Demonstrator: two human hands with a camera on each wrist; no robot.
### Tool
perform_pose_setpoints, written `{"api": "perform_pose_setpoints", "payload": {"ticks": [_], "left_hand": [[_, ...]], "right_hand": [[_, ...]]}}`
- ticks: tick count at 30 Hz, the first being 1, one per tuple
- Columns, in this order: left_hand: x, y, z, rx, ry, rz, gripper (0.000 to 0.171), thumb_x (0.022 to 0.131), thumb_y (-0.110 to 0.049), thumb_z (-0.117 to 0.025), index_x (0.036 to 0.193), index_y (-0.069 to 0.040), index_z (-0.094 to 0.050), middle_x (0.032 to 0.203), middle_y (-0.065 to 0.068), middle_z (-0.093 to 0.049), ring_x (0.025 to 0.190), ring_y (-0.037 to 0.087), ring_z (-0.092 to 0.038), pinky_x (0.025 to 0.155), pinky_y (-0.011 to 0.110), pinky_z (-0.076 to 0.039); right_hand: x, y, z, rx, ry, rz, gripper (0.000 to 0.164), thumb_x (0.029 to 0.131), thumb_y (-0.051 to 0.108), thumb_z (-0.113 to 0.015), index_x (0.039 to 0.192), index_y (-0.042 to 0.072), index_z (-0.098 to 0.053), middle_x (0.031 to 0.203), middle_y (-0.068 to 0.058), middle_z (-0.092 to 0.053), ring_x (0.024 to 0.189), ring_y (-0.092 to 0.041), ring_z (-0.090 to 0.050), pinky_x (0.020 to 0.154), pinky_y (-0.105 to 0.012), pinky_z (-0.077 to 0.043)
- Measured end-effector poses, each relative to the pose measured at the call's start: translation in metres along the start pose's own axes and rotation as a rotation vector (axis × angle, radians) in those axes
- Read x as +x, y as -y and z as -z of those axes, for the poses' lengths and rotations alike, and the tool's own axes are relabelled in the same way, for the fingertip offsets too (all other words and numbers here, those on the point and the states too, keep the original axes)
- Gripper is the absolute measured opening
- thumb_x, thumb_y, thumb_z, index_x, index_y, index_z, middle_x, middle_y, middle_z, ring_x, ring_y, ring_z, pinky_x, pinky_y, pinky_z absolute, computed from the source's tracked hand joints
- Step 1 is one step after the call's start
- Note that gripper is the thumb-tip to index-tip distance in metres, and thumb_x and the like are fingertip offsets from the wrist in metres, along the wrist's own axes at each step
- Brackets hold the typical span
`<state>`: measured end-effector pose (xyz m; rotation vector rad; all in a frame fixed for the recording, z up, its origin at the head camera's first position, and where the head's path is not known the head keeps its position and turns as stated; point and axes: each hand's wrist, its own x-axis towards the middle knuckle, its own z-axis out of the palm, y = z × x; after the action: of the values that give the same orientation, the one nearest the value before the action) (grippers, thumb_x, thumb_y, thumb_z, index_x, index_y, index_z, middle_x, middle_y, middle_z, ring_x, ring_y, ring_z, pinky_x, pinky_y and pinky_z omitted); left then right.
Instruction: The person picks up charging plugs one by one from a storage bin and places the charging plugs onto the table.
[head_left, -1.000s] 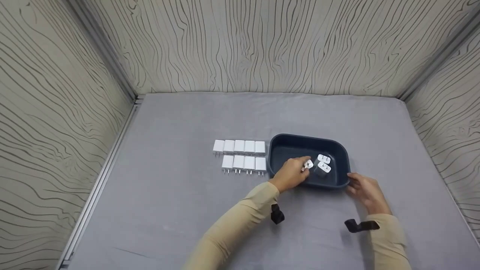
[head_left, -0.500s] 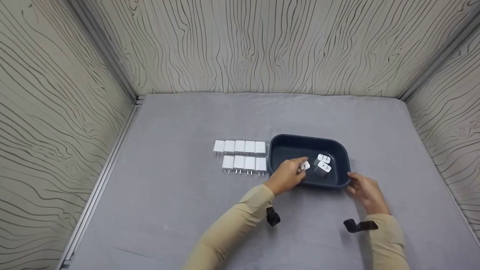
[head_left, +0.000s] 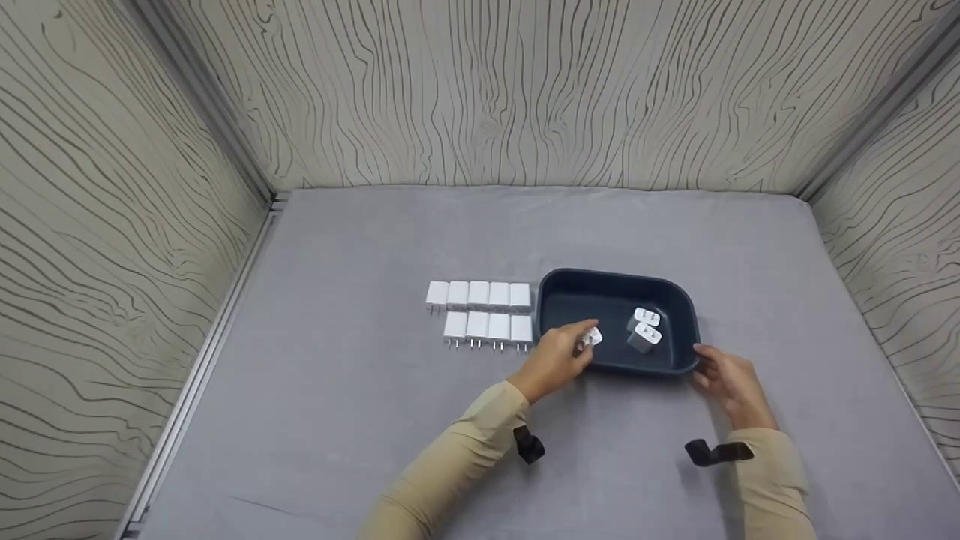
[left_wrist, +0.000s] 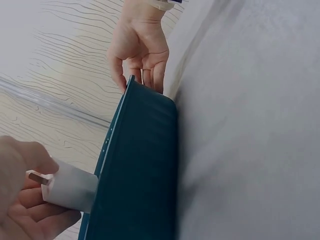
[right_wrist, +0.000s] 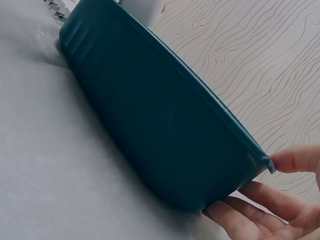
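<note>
My left hand (head_left: 559, 359) pinches a white plug charger (head_left: 592, 337) by its sides, prongs facing up, over the near left part of a dark blue bin (head_left: 619, 277). In the left wrist view the same charger (left_wrist: 72, 187) shows a metal prong, and its lower end is hidden behind the rim. My right hand (head_left: 737, 384) grips the bin's right rim, thumb on top and fingers under the edge, as the right wrist view shows. Two chargers (head_left: 644, 337) stand side by side inside the bin, prongs up.
Left of the bin, white chargers lie in two rows, a back row (head_left: 478, 294) and a front row (head_left: 487, 327), prongs toward me. The front row's right end is close to the bin's left wall. Patterned panels (head_left: 487, 90) enclose the grey cloth-covered table (head_left: 337, 420).
My left hand has moved left and slightly toward me with the charger, away from the two standing chargers. The right hand stays on the rim, and the rows have not moved.
</note>
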<state>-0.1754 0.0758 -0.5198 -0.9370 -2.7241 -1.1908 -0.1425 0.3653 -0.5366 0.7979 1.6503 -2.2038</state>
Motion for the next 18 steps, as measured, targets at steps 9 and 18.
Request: {"api": "perform_pose_setpoints", "payload": {"ticks": [9, 18], "left_hand": [[-0.014, 0.008, 0.004, -0.019, -0.033, 0.000, 0.041, 0.087, -0.004, -0.061, 0.128, 0.000, -0.059, 0.112, 0.012, -0.072, 0.085, 0.011, -0.066, 0.076, 0.013, -0.053], [-0.020, 0.012, 0.011, -0.039, -0.042, 0.008, 0.041, 0.088, -0.005, -0.061, 0.128, -0.001, -0.059, 0.117, 0.014, -0.070, 0.096, 0.015, -0.069, 0.084, 0.019, -0.055]], "right_hand": [[-0.001, 0.000, 0.000, -0.007, -0.019, -0.007, 0.021, 0.093, 0.015, -0.060, 0.075, 0.022, -0.065, 0.074, 0.013, -0.072, 0.077, 0.003, -0.067, 0.071, -0.015, -0.055], [-0.001, -0.003, -0.001, -0.011, -0.008, 0.018, 0.021, 0.094, 0.014, -0.059, 0.076, 0.023, -0.065, 0.075, 0.014, -0.072, 0.078, 0.003, -0.067, 0.072, -0.014, -0.055]]}}
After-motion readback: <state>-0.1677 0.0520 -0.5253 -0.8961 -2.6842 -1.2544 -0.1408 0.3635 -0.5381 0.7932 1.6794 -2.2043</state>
